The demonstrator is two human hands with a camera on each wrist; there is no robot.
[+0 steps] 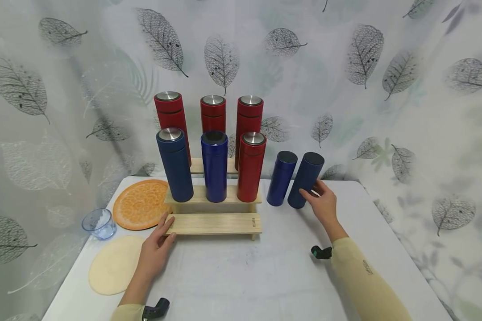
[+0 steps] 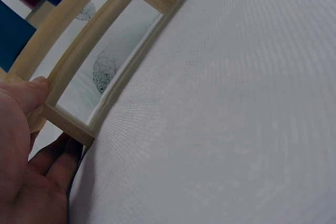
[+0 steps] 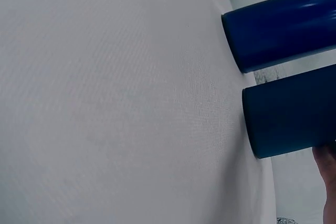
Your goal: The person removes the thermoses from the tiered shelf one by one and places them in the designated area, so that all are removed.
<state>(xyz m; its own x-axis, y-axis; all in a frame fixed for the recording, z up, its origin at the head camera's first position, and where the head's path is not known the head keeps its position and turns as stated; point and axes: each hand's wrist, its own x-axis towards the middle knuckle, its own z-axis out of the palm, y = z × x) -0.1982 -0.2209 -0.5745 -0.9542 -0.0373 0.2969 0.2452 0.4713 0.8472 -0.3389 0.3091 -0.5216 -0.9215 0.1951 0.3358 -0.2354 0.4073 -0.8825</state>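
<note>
My left hand [image 1: 157, 247] grips the left end of a tiered wooden rack [image 1: 213, 224] at its lowest step. In the left wrist view the thumb [image 2: 32, 94] lies along the wood, with fingers lower down by the rack's end piece. My right hand [image 1: 323, 205] holds a matte dark blue thermos bottle [image 1: 305, 180] that stands on the table, thumb against its front and fingers round its right side. Close to its left stands a glossy blue thermos bottle [image 1: 282, 178]. Both have dark, flat upper ends. In the right wrist view the fingers are mostly cut off at the edge.
On the rack's middle step stand a dark blue bottle [image 1: 175, 165], a glossy blue bottle [image 1: 214, 167] and a red bottle [image 1: 251, 167]. Three red bottles [image 1: 250, 113] stand behind. At left lie an orange round mat [image 1: 140, 205], a cream disc [image 1: 114, 265] and a glass [image 1: 99, 224].
</note>
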